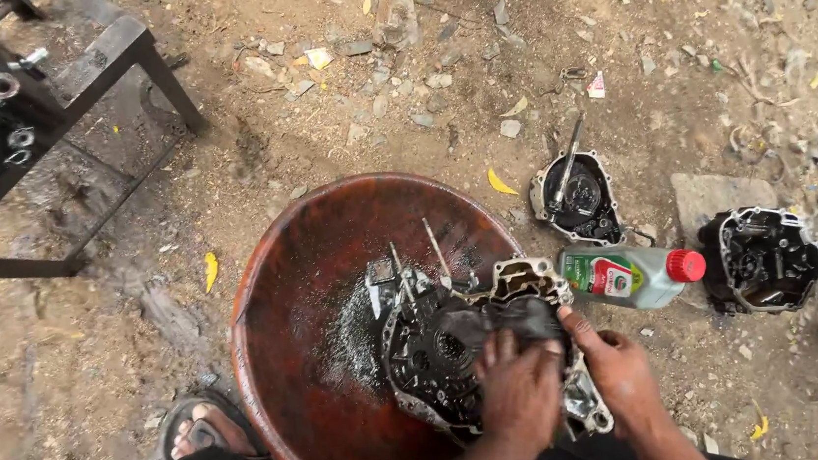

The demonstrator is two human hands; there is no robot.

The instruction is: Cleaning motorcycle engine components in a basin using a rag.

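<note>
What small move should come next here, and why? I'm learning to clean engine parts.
Probably sweep the dark rag on across the engine casing: both the left hand and right hand press it there, and the casing looks oily over the brown basin.

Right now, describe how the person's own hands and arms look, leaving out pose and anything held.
Both the left hand and the right hand are bare: no gloves, rings, watch or bracelet show. The forearms are uncovered too, with no sleeve reaching into view. The fingers look smeared with dark oily grime. Dark clothing shows at the bottom edge.
</note>
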